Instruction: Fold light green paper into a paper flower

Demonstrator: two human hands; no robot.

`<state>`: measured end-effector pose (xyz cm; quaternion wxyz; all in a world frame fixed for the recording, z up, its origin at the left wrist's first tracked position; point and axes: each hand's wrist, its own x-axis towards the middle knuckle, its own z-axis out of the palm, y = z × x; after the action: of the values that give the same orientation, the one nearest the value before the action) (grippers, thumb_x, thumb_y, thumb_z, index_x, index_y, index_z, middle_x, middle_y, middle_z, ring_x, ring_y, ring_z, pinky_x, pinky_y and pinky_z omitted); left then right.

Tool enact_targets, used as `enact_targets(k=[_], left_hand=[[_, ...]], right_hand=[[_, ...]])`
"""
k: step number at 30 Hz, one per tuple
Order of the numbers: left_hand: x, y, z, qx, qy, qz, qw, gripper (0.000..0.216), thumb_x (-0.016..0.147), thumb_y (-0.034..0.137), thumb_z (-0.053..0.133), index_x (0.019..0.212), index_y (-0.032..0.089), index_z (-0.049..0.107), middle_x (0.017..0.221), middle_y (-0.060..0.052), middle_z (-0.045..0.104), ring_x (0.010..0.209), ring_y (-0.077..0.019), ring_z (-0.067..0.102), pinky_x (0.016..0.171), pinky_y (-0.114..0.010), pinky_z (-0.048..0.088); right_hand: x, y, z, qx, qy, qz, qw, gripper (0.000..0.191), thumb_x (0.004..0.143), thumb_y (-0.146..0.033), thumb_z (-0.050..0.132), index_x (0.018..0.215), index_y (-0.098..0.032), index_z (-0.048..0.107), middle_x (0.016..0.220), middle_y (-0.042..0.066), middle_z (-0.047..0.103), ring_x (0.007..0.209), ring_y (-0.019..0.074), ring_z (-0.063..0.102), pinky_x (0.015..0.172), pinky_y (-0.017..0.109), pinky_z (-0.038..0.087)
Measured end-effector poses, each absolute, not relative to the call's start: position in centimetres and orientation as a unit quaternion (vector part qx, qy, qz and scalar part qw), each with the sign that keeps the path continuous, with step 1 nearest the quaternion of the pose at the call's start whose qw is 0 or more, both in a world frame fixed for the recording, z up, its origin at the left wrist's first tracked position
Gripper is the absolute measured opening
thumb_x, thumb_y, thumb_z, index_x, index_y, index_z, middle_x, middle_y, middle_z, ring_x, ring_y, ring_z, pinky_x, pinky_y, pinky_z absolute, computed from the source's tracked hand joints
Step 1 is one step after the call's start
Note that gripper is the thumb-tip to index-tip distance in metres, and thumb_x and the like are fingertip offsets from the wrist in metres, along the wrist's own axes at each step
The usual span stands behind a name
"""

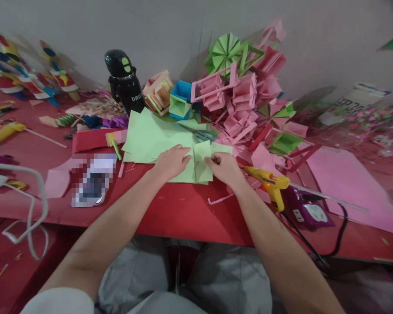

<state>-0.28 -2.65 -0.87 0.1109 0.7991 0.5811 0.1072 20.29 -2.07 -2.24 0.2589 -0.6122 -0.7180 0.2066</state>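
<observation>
Left, far: black bottle. Centre: left hand resting on light-green paper sheets, fingers loosely extended; folded light-green paper between the hands; right hand pinching its right edge. Right: yellow hot-glue gun.

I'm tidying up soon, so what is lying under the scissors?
Light green paper shows beneath the scissors, its sheets overlapping. The patch they directly cover is hidden, and whatever lies underneath the sheets can't be seen.

dim, soft light; faint shadows on the grey wall; right edge blurred and stretched; coarse pixelation covers the phone.
</observation>
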Motion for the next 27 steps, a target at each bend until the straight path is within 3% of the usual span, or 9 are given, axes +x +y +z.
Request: enact_targets(k=[6, 10, 18, 23, 27], left_hand=[[0.06, -2.96, -0.43, 0.812, 0.567, 0.064, 0.121, 0.036, 0.101, 0.041, 0.041, 0.115, 0.024, 0.068, 0.107, -0.009, 0.065, 0.093, -0.0251, 0.065, 0.069, -0.033, 0.047], [0.06, -2.90, -0.62, 0.816, 0.558, 0.051, 0.142, 0.037, 0.101, 0.039, 0.041, 0.123, 0.024, 0.067, 0.112, -0.010, 0.066, 0.098, -0.0259, 0.065, 0.075, -0.033, 0.048], [-0.05, -2.70, -0.95, 0.794, 0.579, 0.073, 0.172, 0.041, 0.101, 0.037, 0.044, 0.134, 0.025, 0.065, 0.119, -0.010, 0.067, 0.106, -0.0269, 0.065, 0.080, -0.034, 0.049], [0.02, -2.74, -0.99, 0.787, 0.584, 0.077, 0.182, 0.043, 0.101, 0.036, 0.044, 0.136, 0.023, 0.065, 0.121, -0.011, 0.067, 0.106, -0.0272, 0.065, 0.082, -0.035, 0.049], [-0.05, -2.66, -1.31, 0.791, 0.583, 0.082, 0.169, 0.040, 0.101, 0.038, 0.044, 0.131, 0.025, 0.066, 0.118, -0.010, 0.067, 0.104, -0.0268, 0.065, 0.078, -0.034, 0.049]], right_hand=[[19.68, -1.92, -2.64, -0.624, -0.704, 0.182, 0.285, 0.041, 0.089, -0.044, 0.056, 0.057, -0.021, 0.042, 0.054, -0.003, 0.048, 0.053, 0.0114, 0.039, 0.056, 0.028, 0.028], [19.65, -2.18, -2.20, -0.632, -0.706, 0.188, 0.260, 0.047, 0.087, -0.053, 0.057, 0.055, -0.021, 0.047, 0.055, -0.001, 0.052, 0.055, 0.0123, 0.043, 0.056, 0.028, 0.029], [19.92, -2.20, -2.01, -0.652, -0.716, 0.175, 0.175, 0.032, 0.085, -0.037, 0.059, 0.058, -0.021, 0.054, 0.063, 0.000, 0.060, 0.059, 0.0133, 0.047, 0.058, 0.028, 0.030], [20.07, -2.18, -2.25, -0.654, -0.719, 0.164, 0.168, 0.027, 0.084, -0.032, 0.058, 0.060, -0.020, 0.054, 0.066, 0.001, 0.061, 0.061, 0.0133, 0.048, 0.060, 0.027, 0.031], [20.28, -2.31, -2.16, -0.642, -0.718, 0.182, 0.199, 0.039, 0.087, -0.047, 0.059, 0.058, -0.020, 0.052, 0.060, 0.000, 0.058, 0.058, 0.0128, 0.047, 0.058, 0.027, 0.031]])
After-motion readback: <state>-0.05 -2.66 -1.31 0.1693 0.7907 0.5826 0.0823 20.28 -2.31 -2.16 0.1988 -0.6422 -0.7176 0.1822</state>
